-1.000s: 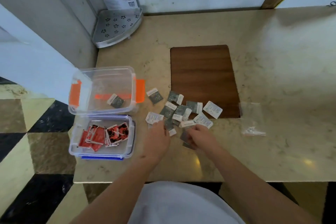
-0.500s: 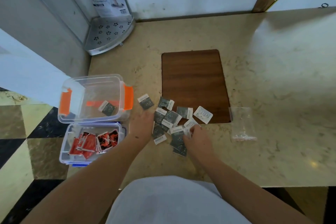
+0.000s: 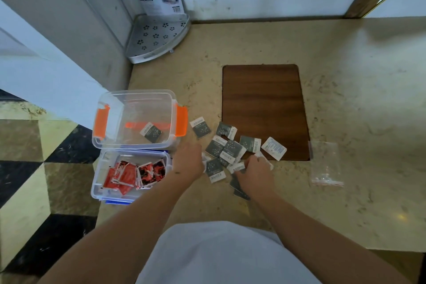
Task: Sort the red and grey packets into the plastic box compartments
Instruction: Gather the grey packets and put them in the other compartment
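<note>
Lower centre of the head view: two bare forearms reach up from a white garment onto a beige marble counter (image 3: 345,99).
Left hand (image 3: 187,161): centre left of the frame, back up, at the left edge of the packet pile, just right of the two boxes; its fingers curl down over the packets and a white packet edge shows at its right side, but whether it grips one I cannot tell.
Right hand (image 3: 254,172): centre of the frame, fingers curled down onto the near side of the pile, holding dark grey packets that stick out below the wrist.
Grey packets (image 3: 227,148): a loose overlapping pile at mid-frame, between the boxes and the brown wooden inlay (image 3: 262,108); a few lie on the inlay's lower left corner, and one white-faced packet (image 3: 274,148) lies at the right end of the pile.
Clear box with orange latches (image 3: 138,120): left of centre; one grey packet (image 3: 151,132) lies inside.
Blue-edged clear box (image 3: 131,175): directly below the orange-latched box, touching it; red packets (image 3: 136,174) are heaped in it.
Clear zip bag (image 3: 325,163): right of centre, flat on the counter, well apart from the pile.
Upper left of the frame: a white perforated corner shelf (image 3: 156,39) against the wall, a labelled white carton behind it.
Left edge: checkered floor tiles below the counter.
</note>
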